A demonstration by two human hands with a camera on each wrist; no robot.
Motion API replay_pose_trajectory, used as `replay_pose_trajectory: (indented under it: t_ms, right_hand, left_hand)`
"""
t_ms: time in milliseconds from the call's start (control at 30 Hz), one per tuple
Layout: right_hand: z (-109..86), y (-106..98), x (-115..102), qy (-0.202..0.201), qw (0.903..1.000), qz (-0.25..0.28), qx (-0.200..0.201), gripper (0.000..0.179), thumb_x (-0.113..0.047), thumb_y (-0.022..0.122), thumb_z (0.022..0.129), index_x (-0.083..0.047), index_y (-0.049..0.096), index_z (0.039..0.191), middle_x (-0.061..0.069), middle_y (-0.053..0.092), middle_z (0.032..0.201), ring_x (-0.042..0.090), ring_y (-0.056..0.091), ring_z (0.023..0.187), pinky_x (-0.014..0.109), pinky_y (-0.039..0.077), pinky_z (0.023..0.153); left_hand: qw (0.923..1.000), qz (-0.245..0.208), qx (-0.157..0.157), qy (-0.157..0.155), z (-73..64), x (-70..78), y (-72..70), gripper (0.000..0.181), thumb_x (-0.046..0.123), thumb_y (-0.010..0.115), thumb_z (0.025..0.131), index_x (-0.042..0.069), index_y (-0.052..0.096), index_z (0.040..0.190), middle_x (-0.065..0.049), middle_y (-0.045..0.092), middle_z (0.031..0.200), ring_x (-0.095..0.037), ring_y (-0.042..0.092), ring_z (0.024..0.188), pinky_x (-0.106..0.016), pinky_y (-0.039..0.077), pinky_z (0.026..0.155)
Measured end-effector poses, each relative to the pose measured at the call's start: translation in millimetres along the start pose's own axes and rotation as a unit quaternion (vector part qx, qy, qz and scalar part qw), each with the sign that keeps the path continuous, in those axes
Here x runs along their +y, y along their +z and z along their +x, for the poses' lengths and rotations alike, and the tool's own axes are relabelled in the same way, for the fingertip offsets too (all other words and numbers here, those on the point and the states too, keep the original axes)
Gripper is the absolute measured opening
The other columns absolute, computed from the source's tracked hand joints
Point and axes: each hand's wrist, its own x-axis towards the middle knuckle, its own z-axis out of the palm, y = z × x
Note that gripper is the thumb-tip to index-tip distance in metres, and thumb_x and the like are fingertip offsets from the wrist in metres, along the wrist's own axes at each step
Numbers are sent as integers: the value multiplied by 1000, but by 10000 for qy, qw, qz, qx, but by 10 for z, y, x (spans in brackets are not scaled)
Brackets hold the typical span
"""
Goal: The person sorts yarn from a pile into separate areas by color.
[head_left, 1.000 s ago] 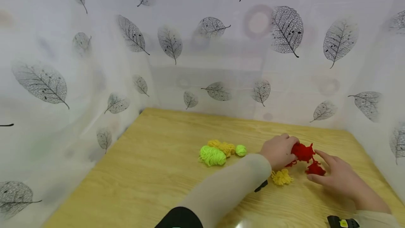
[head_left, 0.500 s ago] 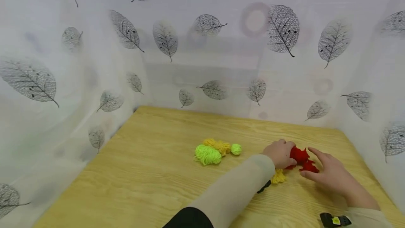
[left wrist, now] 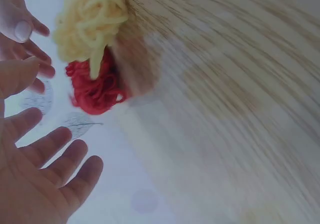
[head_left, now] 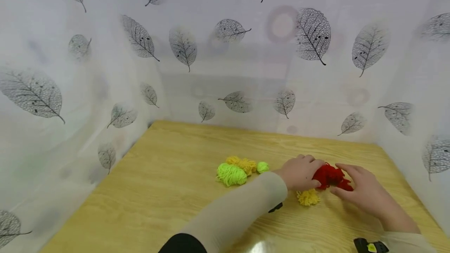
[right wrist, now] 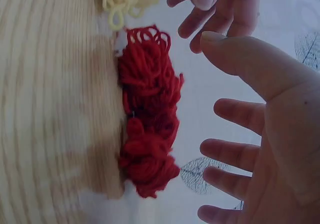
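Note:
A bundle of red yarn (head_left: 328, 175) lies at the right of the table, between my two hands in the head view. The right wrist view shows the red yarn (right wrist: 147, 78) as two clumps end to end, with loose loops at one end. My left hand (head_left: 300, 173) is at its left side, fingers relaxed and apart, as the left wrist view shows. On the other side is my right hand (head_left: 365, 192), thumb and fingers spread around the yarn without gripping it. A small yellow yarn bundle (head_left: 308, 197) lies just in front of the red yarn.
Left of my left hand sit a neon green yarn skein (head_left: 231, 174), a darker yellow yarn bundle (head_left: 242, 164) and a small green yarn ball (head_left: 262, 167). A white leaf-print curtain (head_left: 260, 61) hangs around the wooden table (head_left: 168, 167).
The two red clumps have come closer together. My left hand has drawn back leftward from the red yarn, and more of the small yellow bundle shows. The head view has shifted slightly.

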Motion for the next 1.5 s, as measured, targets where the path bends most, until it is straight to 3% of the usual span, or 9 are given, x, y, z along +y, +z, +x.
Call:
replay_pose_trajectory:
  t_ms: [200, 333, 467, 700, 1000, 1267, 1500]
  right_hand:
    - [13, -26, -247, -217, 9996, -79, 173, 78, -51, 80, 84, -5, 54, 142, 27, 55, 132, 53, 48, 114, 73, 44, 84]
    - [21, -35, -433, -528, 9982, -56, 270, 72, -48, 82, 83, -10, 57, 140, 20, 58, 128, 42, 57, 107, 59, 54, 81]
    - [28, 8, -595, -718, 9973, 130, -24, 69, -46, 83, 82, -13, 60, 138, 16, 57, 131, 33, 62, 106, 49, 56, 79]
    - [37, 122, -720, -517, 9953, 351, -739, 66, -48, 82, 82, -17, 62, 137, 6, 58, 133, 26, 60, 113, 52, 53, 91]
    - [25, 261, -707, -507, 9925, 388, -1042, 61, -45, 83, 82, -21, 64, 134, 9, 58, 136, 37, 52, 126, 61, 46, 99]
    - [32, 385, -703, -516, 9905, 357, -1220, 53, -35, 85, 81, -23, 66, 129, 7, 61, 134, 39, 53, 127, 62, 45, 100]
    - [32, 432, -731, -308, 9890, 393, -1392, 49, -32, 86, 80, -25, 68, 125, 8, 61, 135, 38, 53, 128, 61, 44, 101]
  left_hand:
    - [9994, 177, 83, 285, -300, -209, -91, 60, 54, 60, 97, 38, 41, 152, 16, 46, 146, -7, 46, 130, -26, 43, 104]
    - [9992, 260, 125, 260, -456, -381, -153, 61, 53, 59, 99, 36, 39, 154, 14, 44, 150, -10, 43, 136, -28, 41, 107]
    - [9991, 328, 234, 159, -579, -602, -188, 62, 50, 60, 99, 32, 40, 155, 10, 46, 150, -13, 45, 136, -31, 43, 107]
    - [9996, -246, 19, -110, -770, -1051, -180, 59, 39, 64, 100, 28, 43, 154, 6, 49, 149, -15, 46, 137, -34, 40, 111]
    - [9961, -751, -73, -451, -992, -1558, -140, 47, 31, 58, 104, 21, 50, 149, 1, 51, 149, -20, 47, 136, -39, 40, 111]
    - [9937, -906, -85, -652, -1057, -1808, -90, 37, 16, 57, 103, 21, 61, 139, 2, 59, 140, -18, 53, 130, -37, 42, 110]
    - [9918, -957, -359, -763, -1098, -1854, -71, 43, 24, 68, 97, 22, 60, 139, 2, 62, 130, -17, 58, 117, -38, 48, 102]
